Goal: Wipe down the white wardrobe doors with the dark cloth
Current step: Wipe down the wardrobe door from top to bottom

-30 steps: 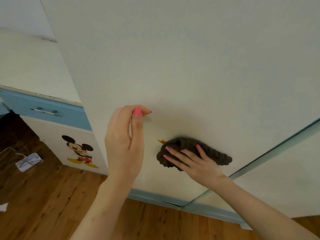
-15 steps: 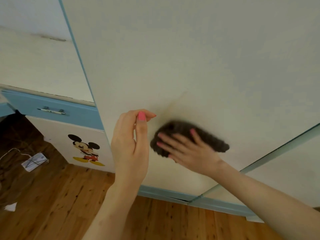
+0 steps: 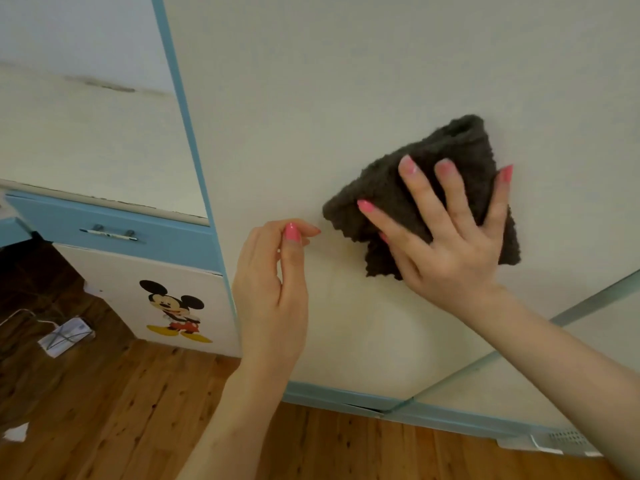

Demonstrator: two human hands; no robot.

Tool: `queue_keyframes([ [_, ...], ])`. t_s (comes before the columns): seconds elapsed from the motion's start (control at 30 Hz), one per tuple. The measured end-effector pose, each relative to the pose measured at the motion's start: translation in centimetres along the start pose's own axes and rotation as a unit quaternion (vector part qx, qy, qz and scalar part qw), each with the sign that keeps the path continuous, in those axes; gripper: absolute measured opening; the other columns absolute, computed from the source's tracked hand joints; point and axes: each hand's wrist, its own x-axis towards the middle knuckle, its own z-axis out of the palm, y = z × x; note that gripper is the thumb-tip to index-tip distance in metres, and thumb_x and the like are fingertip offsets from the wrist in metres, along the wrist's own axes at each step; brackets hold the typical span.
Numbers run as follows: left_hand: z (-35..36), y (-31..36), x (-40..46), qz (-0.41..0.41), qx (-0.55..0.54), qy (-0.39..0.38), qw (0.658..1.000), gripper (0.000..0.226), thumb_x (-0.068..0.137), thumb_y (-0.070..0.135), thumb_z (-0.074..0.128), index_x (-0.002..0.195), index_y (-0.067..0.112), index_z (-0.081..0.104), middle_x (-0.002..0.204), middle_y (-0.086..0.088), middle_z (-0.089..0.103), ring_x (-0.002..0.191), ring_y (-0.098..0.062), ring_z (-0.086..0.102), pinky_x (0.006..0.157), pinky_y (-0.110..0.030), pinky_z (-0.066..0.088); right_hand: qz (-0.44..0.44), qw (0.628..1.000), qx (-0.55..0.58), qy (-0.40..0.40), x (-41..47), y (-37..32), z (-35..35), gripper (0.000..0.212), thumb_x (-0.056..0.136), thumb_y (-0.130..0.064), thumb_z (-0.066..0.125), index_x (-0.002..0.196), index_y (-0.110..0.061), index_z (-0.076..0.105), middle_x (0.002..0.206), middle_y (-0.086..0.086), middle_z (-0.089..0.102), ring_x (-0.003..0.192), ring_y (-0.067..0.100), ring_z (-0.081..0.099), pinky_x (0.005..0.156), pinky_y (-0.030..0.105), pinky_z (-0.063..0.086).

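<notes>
The white wardrobe door [image 3: 346, 81] fills most of the view, edged in blue on its left and bottom. My right hand [image 3: 446, 233] lies flat with spread fingers on the dark cloth [image 3: 450, 150], pressing the folded fuzzy cloth against the door. My left hand [image 3: 273, 285] hovers just left of the cloth, thumb and fingertips pinched together near the door surface, holding nothing that I can see. A faint yellowish mark on the door sits between the two hands.
A blue drawer [image 3: 114, 226] with a metal handle sits at the left, above a white panel with a cartoon mouse sticker [image 3: 176, 310]. Wooden floor [image 3: 104, 410] runs below, with a white cabled object [image 3: 65, 336] lying on it. A second door panel [image 3: 571, 362] is at the lower right.
My right hand has swept the cloth up and to the right across the door. My left hand stays pinched close to the door.
</notes>
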Motion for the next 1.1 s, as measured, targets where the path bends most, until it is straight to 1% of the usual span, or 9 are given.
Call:
queue_keyframes([
  [0.1, -0.4, -0.2, -0.1, 0.004, -0.012, 0.016, 1.0, 0.025, 0.097, 0.028, 0.033, 0.092, 0.033, 0.058, 0.089, 0.009, 0.062, 0.087, -0.004, 0.057, 0.073, -0.012, 0.042, 0.024, 0.999, 0.002, -0.026, 0.4, -3.0, 1.0, 0.056, 0.088, -0.034, 0.058, 0.142, -0.034, 0.042, 0.15, 0.007, 0.033, 0.146, 0.023, 0.011, 0.114, 0.057, 0.005],
  [0.3, -1.7, -1.4, -0.5, -0.017, 0.0, 0.02, 1.0, 0.025, 0.096, 0.03, 0.033, 0.089, 0.037, 0.055, 0.081, 0.015, 0.058, 0.079, 0.002, 0.054, 0.065, -0.006, 0.037, -0.324, 0.92, 0.0, -0.221, -6.7, -8.7, 3.6, 0.066, 0.087, -0.027, 0.05, 0.148, -0.017, 0.026, 0.154, 0.004, 0.012, 0.145, 0.024, 0.009, 0.113, 0.056, -0.015],
  [0.4, -1.8, -2.3, -0.3, -0.037, 0.015, -0.003, 0.999, 0.025, 0.095, 0.033, 0.033, 0.091, 0.035, 0.057, 0.083, 0.014, 0.059, 0.082, 0.001, 0.054, 0.067, -0.008, 0.038, -0.368, 0.881, -0.012, -0.298, -9.4, -10.3, 3.7, 0.075, 0.084, -0.031, 0.059, 0.146, -0.015, 0.019, 0.154, 0.008, 0.006, 0.142, 0.029, -0.006, 0.109, 0.058, -0.022],
  [0.57, -2.1, -2.9, 0.7, -0.031, 0.04, 0.011, 0.999, 0.031, 0.093, 0.041, 0.03, 0.092, 0.029, 0.058, 0.084, 0.017, 0.058, 0.083, 0.001, 0.055, 0.069, -0.007, 0.039, -0.309, 0.921, -0.011, -0.235, -8.0, -9.1, 3.0, 0.072, 0.081, -0.018, 0.061, 0.146, -0.017, 0.028, 0.156, 0.003, 0.013, 0.145, 0.026, -0.004, 0.115, 0.054, -0.014],
  [0.7, -3.3, -2.8, 1.1, -0.042, 0.014, 0.042, 0.998, 0.026, 0.096, 0.027, 0.033, 0.092, 0.023, 0.059, 0.079, 0.017, 0.055, 0.077, 0.011, 0.052, 0.067, -0.003, 0.036, -0.085, 0.995, -0.018, -0.055, -0.4, -6.3, 1.9, 0.044, 0.099, -0.014, 0.041, 0.141, -0.026, 0.044, 0.148, 0.003, 0.036, 0.146, 0.023, 0.011, 0.115, 0.053, 0.008],
  [0.8, -3.6, -3.1, 0.9, -0.058, -0.001, 0.057, 0.997, 0.027, 0.097, 0.024, 0.032, 0.09, 0.024, 0.057, 0.076, 0.016, 0.054, 0.074, 0.01, 0.052, 0.062, -0.006, 0.037, 0.068, 0.994, -0.049, 0.065, 6.3, -5.5, 2.2, 0.039, 0.092, -0.019, 0.062, 0.13, -0.027, 0.058, 0.135, 0.013, 0.055, 0.133, 0.03, 0.041, 0.108, 0.058, 0.024],
  [0.9, -3.6, -3.7, 0.3, -0.06, -0.011, 0.059, 0.996, 0.028, 0.098, 0.027, 0.031, 0.084, 0.028, 0.055, 0.071, 0.013, 0.053, 0.068, 0.003, 0.051, 0.059, -0.015, 0.037, 0.105, 0.991, -0.042, 0.068, 8.0, -7.8, 3.2, 0.036, 0.093, -0.024, 0.059, 0.129, -0.028, 0.058, 0.133, 0.01, 0.057, 0.128, 0.027, 0.047, 0.107, 0.058, 0.025],
  [1.0, -3.7, -4.4, -0.3, -0.052, -0.009, 0.05, 0.997, 0.028, 0.098, 0.032, 0.031, 0.076, 0.034, 0.048, 0.065, 0.012, 0.052, 0.06, 0.001, 0.047, 0.054, -0.018, 0.035, -0.016, 0.999, 0.011, -0.037, 4.6, -11.5, 4.2, 0.044, 0.096, -0.03, 0.052, 0.14, -0.027, 0.046, 0.144, 0.001, 0.047, 0.136, 0.019, 0.038, 0.114, 0.054, 0.009],
  [1.1, -3.9, -5.3, -0.6, -0.05, 0.004, 0.033, 0.998, 0.03, 0.099, 0.033, 0.03, 0.074, 0.034, 0.046, 0.065, 0.012, 0.051, 0.059, 0.001, 0.047, 0.053, -0.018, 0.036, -0.255, 0.95, -0.004, -0.182, -1.2, -15.0, 5.6, 0.055, 0.091, -0.027, 0.055, 0.142, -0.022, 0.037, 0.15, 0.0, 0.038, 0.141, 0.018, 0.031, 0.113, 0.054, -0.007],
])
